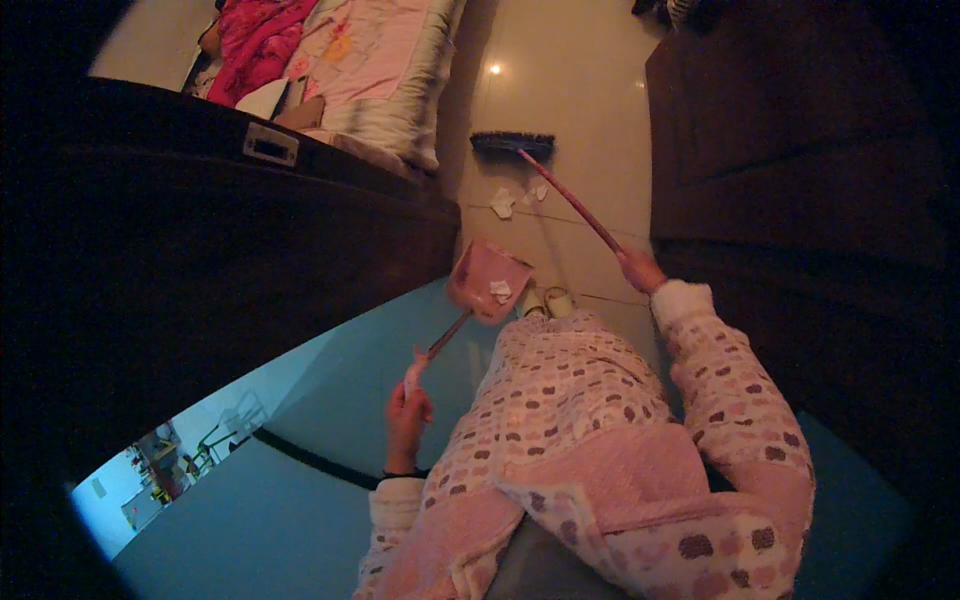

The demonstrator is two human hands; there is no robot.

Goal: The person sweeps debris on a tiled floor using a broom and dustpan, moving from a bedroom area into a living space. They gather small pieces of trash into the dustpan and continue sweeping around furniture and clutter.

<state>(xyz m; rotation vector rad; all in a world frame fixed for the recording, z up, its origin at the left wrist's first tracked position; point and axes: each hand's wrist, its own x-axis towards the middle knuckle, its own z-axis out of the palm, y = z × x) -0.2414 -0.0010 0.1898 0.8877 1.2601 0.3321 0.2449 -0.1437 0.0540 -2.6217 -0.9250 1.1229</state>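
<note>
My left hand (pixel 409 420) grips the handle of a pink dustpan (pixel 480 274), which is low by my feet. A crumpled white paper scrap (pixel 500 291) lies in the pan. In my right hand (pixel 641 270) is the pink stick of a broom (pixel 574 201). Its dark bristle head (pixel 513 142) is on the tiled floor, farther out than the dustpan. Between broom head and pan lie two more crumpled paper pieces, a larger one (pixel 502 202) and a smaller one (pixel 538 192).
A bed (pixel 375 75) with pink and red bedding stands at the upper left. Dark wooden panels flank the doorway, one with a metal plate (pixel 271 143) at left and another panel (pixel 787 150) at right. My slippers (pixel 556 301) are just beside the dustpan.
</note>
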